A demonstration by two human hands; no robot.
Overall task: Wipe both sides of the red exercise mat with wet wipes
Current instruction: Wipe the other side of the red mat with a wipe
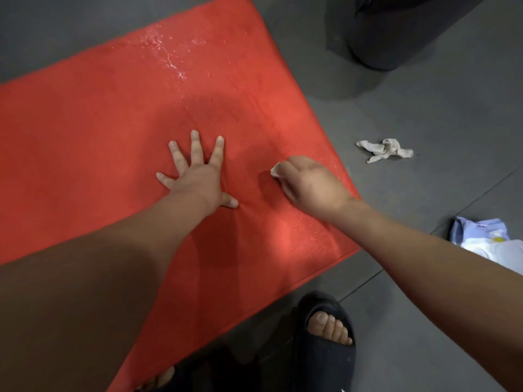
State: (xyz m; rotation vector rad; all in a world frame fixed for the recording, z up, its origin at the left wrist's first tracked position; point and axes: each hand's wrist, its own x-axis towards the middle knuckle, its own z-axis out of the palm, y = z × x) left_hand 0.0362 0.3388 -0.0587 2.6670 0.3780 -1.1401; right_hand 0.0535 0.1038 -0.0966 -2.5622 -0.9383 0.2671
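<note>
- Red exercise mat (99, 131) lies flat on the grey floor (424, 114), set at an angle so that one corner points toward the lower right.
- Wet patches glisten on the mat near its far edge, and a faint sheen shows near its right corner.
- The left hand (198, 176) is pressed flat on the middle of the mat, palm down, with fingers straight and spread wide and nothing in it.
- The right hand (308, 183) rests on the mat to the right of the left one, close to the mat's right edge, its fingers curled around a wet wipe (276, 169).
- Only a small white corner of that wipe shows past the knuckles, touching the mat.
- A used, crumpled wipe (385, 149) lies on the floor just beyond the mat's right edge, apart from both hands.
- A pale blue and white packet (481, 239) sits on the floor at the right edge of the view, partly hidden behind the right forearm.
- A black sandal (325, 357) with toes showing stands on the floor just below the mat's near edge.
- A dark round object (396, 38) stands on the floor at the upper right; what it is cannot be told.
</note>
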